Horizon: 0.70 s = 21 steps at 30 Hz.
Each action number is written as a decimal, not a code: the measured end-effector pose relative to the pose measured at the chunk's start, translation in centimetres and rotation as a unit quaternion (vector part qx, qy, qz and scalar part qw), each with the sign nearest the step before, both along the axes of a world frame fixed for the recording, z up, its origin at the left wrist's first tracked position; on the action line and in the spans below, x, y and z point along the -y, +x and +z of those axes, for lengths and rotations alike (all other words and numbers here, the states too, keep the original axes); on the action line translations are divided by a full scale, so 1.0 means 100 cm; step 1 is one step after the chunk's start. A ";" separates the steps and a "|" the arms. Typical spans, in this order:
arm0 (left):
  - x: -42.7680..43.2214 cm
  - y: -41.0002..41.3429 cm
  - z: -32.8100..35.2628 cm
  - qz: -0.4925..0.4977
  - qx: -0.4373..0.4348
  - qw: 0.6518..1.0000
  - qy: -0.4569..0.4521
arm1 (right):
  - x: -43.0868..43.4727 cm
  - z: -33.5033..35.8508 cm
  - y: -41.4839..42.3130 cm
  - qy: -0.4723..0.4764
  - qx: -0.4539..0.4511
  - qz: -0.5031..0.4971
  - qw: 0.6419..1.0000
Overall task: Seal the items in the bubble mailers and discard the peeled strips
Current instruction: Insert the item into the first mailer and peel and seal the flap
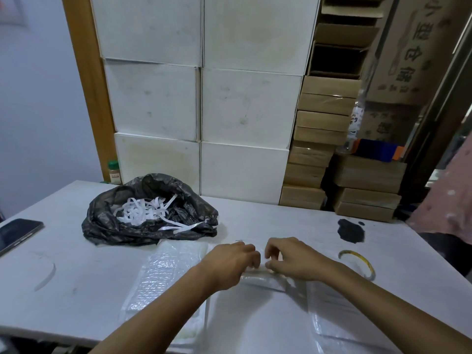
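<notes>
A white bubble mailer [258,310] lies on the table in front of me, its flap end pointing away. My left hand [231,261] and my right hand [291,259] meet at that far flap end, fingers curled and pinching at its edge. The flap itself is mostly hidden beneath the fingers. A stack of clear bubble mailers [163,279] lies to the left under my left forearm. Another mailer with printed paper [339,310] lies under my right forearm. A black plastic bag [150,213] holding several peeled white strips [145,209] sits behind on the left.
A phone [18,232] lies at the table's left edge. A tape roll [357,263] and a black stain [351,229] are on the right. White boxes [199,111] and brown cartons [321,154] are stacked behind the grey table [63,264].
</notes>
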State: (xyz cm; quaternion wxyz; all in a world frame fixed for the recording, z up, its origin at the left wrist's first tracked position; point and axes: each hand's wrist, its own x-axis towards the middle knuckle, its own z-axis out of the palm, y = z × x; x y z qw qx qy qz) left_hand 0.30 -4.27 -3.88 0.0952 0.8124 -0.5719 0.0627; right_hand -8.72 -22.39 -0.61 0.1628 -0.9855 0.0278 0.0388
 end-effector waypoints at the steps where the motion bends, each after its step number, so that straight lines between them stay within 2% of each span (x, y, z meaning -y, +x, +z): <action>1: -0.001 -0.001 0.001 0.000 0.006 1.000 -0.002 | 0.004 0.000 -0.002 0.021 -0.003 -0.010 1.000; 4: -0.001 -0.004 0.000 0.015 0.001 1.000 0.003 | 0.019 0.000 -0.013 0.057 -0.018 -0.010 0.998; 7: -0.003 -0.006 -0.002 0.022 0.009 1.000 0.014 | 0.027 -0.002 -0.023 0.082 0.011 -0.020 0.996; 15: -0.003 -0.014 0.001 -0.026 0.075 0.995 0.053 | 0.015 -0.002 -0.022 -0.021 0.025 -0.056 0.998; 21: 0.000 -0.024 0.003 -0.051 0.105 0.989 0.091 | 0.007 -0.006 -0.020 -0.122 0.016 -0.023 0.992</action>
